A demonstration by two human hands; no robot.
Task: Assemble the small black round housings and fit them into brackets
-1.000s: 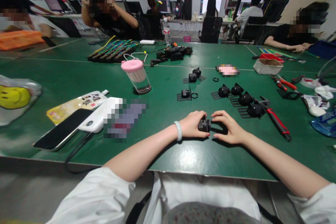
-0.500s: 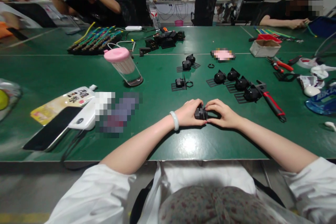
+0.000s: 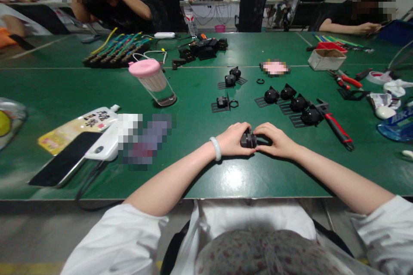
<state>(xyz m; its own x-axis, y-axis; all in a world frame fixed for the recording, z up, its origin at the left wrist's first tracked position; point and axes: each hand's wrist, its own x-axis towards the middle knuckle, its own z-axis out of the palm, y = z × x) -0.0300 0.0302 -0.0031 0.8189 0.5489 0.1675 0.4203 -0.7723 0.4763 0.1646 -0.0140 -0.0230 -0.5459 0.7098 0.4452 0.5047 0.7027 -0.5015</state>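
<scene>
Near the front of the green table, my left hand (image 3: 235, 139) is closed around a black threaded fitting (image 3: 248, 140), its ridged end facing right. My right hand (image 3: 275, 140) curls in from the other side, fingertips and thumb at the fitting's right end. A gap shows inside the right hand's curl. Beyond the hands lies a similar fitting on a slotted black bracket (image 3: 221, 103), beside a loose hex ring (image 3: 234, 103). Several black domed parts on slotted brackets (image 3: 298, 103) stand to the right.
An adjustable wrench (image 3: 338, 131) with red-black grips lies right. A pink-lidded cup (image 3: 155, 81), a phone (image 3: 66, 159) and a white device (image 3: 105, 148) are left. Wire bundles (image 3: 119, 49), black parts (image 3: 206, 47) and a small box (image 3: 325, 60) sit farther back. Co-workers sit across the table.
More of the fitting's ridged right end shows between my hands. Both hands stay in nearly the same place; the whole view has shifted slightly.
</scene>
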